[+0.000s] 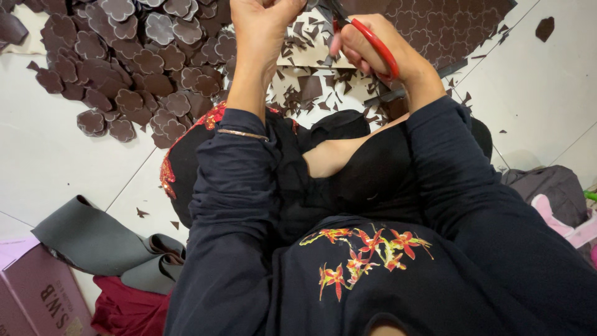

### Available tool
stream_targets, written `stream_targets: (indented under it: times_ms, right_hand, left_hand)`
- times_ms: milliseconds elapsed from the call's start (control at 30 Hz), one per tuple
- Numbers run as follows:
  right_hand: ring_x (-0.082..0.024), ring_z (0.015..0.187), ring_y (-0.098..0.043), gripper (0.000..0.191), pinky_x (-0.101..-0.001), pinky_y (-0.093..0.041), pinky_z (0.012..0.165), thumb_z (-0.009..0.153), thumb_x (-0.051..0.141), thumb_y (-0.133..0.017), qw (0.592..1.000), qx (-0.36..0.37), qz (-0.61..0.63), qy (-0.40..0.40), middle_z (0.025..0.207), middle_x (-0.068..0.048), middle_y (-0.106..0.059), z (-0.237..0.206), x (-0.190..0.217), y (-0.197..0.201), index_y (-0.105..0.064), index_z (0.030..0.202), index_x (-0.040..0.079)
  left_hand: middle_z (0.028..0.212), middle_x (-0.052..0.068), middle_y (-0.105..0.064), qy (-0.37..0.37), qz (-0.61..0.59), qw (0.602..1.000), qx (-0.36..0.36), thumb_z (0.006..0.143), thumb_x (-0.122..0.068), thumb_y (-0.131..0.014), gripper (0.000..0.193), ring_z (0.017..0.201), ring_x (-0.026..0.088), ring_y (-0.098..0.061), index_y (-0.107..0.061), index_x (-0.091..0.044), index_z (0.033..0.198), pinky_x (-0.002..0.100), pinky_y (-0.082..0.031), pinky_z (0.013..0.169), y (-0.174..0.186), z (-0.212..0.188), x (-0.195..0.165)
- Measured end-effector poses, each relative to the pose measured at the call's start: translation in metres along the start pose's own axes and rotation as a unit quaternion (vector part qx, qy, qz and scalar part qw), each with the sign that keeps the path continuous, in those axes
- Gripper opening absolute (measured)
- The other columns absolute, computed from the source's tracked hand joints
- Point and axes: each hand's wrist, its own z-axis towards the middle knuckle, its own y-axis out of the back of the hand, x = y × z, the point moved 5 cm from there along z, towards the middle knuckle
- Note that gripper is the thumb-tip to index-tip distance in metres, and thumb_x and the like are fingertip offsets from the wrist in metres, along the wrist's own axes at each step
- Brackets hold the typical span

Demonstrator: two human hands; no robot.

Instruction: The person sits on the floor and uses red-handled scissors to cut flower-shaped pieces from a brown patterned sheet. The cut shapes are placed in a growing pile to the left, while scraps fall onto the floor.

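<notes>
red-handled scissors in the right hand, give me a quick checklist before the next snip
1. Right hand has its fingers through the red-handled scissors: ok.
2. Left hand raised beside the blades, gripping something at the top edge: what it holds cannot tell.
3. Left fingers away from the blade tips: cannot tell, cut off by the frame.
4. Finished dark brown flower-shaped cutouts piled apart on the white tile floor: ok.
5. Small brown offcut scraps litter the area under the hands: not ok.
6. Grey rolled sheet lies away from the cutting: ok.
</notes>
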Motion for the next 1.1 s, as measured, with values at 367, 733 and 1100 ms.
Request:
stream_targets:
  times_ms: [367,733,1100]
  right_hand:
    - [-0.009,0.070,-0.056,0.076,-0.0247,-0.049,0.065,0.104,0.073,-0.045,0.994,-0.006,0.049,0.096,0.084,0.003,-0.053,0.008,-0.006,-0.007,-0.064,0.123,0.002]
    - [-0.008,0.069,-0.054,0.067,-0.0243,-0.047,0.065,0.104,0.070,-0.048,0.995,0.012,-0.022,0.097,0.079,0.003,-0.050,0.000,0.008,-0.020,-0.062,0.119,0.006]
    - [-0.007,0.069,-0.055,0.083,-0.0228,-0.045,0.061,0.097,0.081,-0.045,0.997,0.021,-0.023,0.071,0.076,0.005,-0.050,-0.003,0.014,-0.015,-0.065,0.119,0.004]
  left_hand:
    - [0.096,0.005,-0.073,0.099,-0.204,0.974,-0.029,0.089,0.008,-0.074,0.015,0.086,0.017,-0.071,-0.068,0.000,0.101,0.037,-0.062,0.078,0.003,-0.002,0.022]
    - [0.091,0.006,-0.073,0.069,-0.201,0.977,-0.014,0.090,0.007,-0.077,0.013,0.081,0.017,-0.070,-0.069,-0.001,0.098,0.035,-0.057,0.073,0.006,0.001,0.031]
    - [0.079,0.002,-0.071,0.073,-0.140,0.987,-0.008,0.087,0.003,-0.079,0.008,0.069,0.012,-0.064,-0.071,-0.001,0.086,0.030,-0.051,0.065,0.002,-0.001,0.012]
